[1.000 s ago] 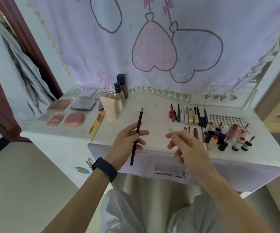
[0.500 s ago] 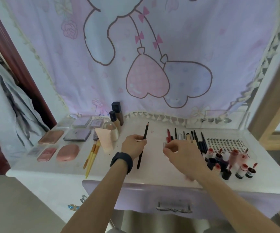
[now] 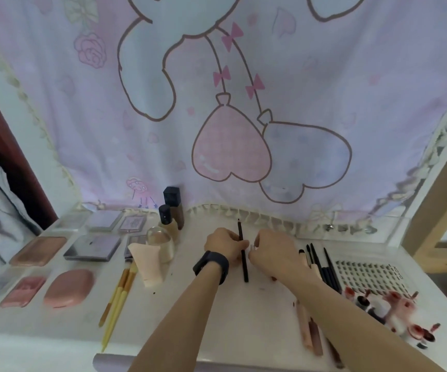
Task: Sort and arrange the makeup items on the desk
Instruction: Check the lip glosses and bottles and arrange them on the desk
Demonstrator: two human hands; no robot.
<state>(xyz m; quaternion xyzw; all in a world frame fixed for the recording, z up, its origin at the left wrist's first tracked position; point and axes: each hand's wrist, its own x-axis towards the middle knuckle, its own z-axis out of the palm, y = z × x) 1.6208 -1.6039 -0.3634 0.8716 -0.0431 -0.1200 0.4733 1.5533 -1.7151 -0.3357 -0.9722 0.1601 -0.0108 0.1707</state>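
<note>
My left hand (image 3: 223, 244), with a dark watch on its wrist, grips a long black makeup pencil (image 3: 244, 264) near its middle, over the centre of the white desk (image 3: 217, 318). The pencil points away from me. My right hand (image 3: 273, 251) is just to its right, fingers curled, pinching a small clear cap (image 3: 252, 247) close to the pencil. A row of dark pencils and brushes (image 3: 324, 267) lies right of my right hand. Pink lip pencils (image 3: 307, 328) lie near the front edge.
Palettes and compacts (image 3: 56, 264) fill the left side. Foundation bottles (image 3: 172, 213), a beige tube (image 3: 147, 264) and yellow brushes (image 3: 117, 296) stand left of centre. Lip glosses (image 3: 394, 310) and a lash tray (image 3: 370, 275) sit at right. A cartoon cloth (image 3: 230, 103) hangs behind.
Both hands moved forward over the desk and closer together. The right hand's cap came up beside the pencil in the left hand. The view tilted upward.
</note>
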